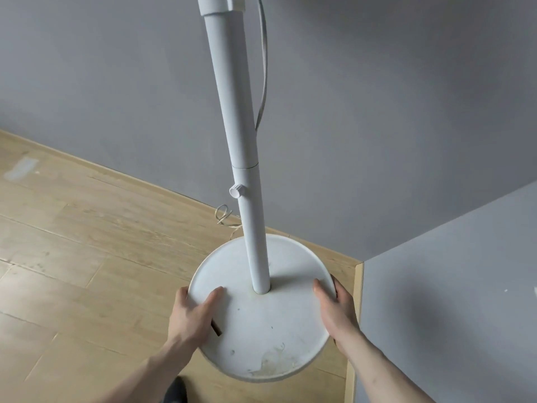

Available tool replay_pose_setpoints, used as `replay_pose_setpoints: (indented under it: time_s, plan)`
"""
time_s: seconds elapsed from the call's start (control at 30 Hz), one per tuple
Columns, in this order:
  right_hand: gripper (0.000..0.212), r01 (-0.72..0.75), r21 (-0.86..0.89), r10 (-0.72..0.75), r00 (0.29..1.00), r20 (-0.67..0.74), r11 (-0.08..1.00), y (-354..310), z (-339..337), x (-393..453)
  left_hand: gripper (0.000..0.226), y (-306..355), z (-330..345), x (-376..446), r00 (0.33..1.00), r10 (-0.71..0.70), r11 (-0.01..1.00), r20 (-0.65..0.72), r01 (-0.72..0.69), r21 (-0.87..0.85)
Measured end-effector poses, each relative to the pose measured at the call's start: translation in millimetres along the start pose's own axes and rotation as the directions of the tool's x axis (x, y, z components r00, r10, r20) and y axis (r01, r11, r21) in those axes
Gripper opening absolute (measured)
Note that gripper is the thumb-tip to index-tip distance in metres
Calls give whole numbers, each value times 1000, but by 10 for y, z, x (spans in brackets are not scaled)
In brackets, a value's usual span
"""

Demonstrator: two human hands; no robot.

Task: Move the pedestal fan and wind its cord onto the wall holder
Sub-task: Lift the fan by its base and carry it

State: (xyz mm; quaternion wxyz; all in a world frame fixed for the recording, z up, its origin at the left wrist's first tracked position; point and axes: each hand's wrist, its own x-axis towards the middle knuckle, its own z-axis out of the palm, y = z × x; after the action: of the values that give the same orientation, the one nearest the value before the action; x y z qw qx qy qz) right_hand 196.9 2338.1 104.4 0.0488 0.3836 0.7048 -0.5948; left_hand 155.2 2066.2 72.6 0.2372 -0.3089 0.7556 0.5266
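The grey wall (pixel 377 112) fills most of the view, and it meets the wooden floor (pixel 72 257) in a corner on the right side. No wall holder shows here, so I cannot say where it is.

The pedestal fan (pixel 250 199) stands close to this corner. Its round white base (pixel 261 330) lies near the skirting, and the pole rises up and leaves the top of the picture, so the fan head is not visible. The base looks tilted or a little lifted, but I cannot tell if it touches the floor.

The cord (pixel 263 68) hangs loose behind the pole, and a small tangle of thin cord or string (pixel 223 218) lies on the floor near the wall; it may belong to the same cord. It is not wound on anything yet.

The left hand (pixel 193 311) grips the left edge of the base, with the thumb on top and the fingers curled under the rim. The right hand (pixel 334 303) does the same on the right edge. I think both hands take the base at opposite sides because the weight is there, so the tall fan stays balanced while it is moved.
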Motion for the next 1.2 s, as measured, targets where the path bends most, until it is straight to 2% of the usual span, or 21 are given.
replay_pose_setpoints:
  time_s: [0.3,0.63,0.97,1.2]
  plan:
    - [11,66,6,-66,998,-19,998,1459,203,1375,47,-1085,1122,1375,999,32,999,-5,-32,-31]
    - [7,96,-42,-99,992,-81,995,2977,247,2570,60,-2240,2355,2545,998,65,995,-5,-65,-73]
    - [17,93,-61,-96,994,-57,994,3932,149,3248,61,-2909,3002,3104,998,67,996,12,-66,-57]
    - [15,63,-64,-68,996,-65,996,4389,64,3430,59,-3235,3263,3204,999,32,999,12,-32,-38]
